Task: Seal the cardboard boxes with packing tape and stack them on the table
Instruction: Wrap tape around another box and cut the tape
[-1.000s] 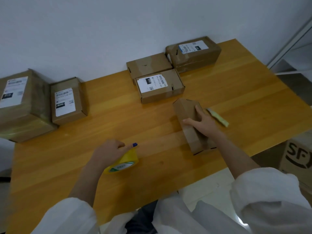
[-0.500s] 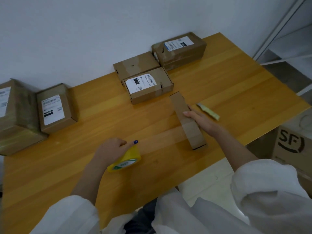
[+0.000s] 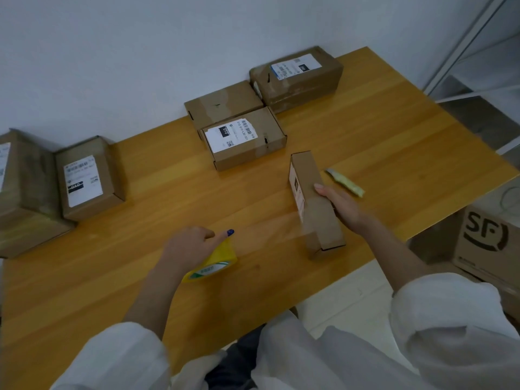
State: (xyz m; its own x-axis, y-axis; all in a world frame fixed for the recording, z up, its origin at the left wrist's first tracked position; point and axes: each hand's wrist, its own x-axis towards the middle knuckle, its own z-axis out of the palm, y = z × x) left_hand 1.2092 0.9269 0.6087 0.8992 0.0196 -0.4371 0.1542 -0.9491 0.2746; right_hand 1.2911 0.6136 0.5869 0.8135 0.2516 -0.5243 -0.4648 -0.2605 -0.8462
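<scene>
My right hand [image 3: 342, 205] has its grip clamped on the narrow cardboard box [image 3: 315, 204], standing on edge right of centre on the table [image 3: 140, 263]; my left hand [image 3: 190, 249] clasps the yellow tape roll [image 3: 215, 261], lower centre.

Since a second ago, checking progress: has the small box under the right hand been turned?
Yes. The small box has rolled onto its narrow side, label now facing the labelled box; it stays beside the yellow cutter.

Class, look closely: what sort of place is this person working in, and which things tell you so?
Probably a small parcel-packing room: labelled cardboard boxes on a wooden table, a yellow tape roll, an SF carton on the floor.
</scene>
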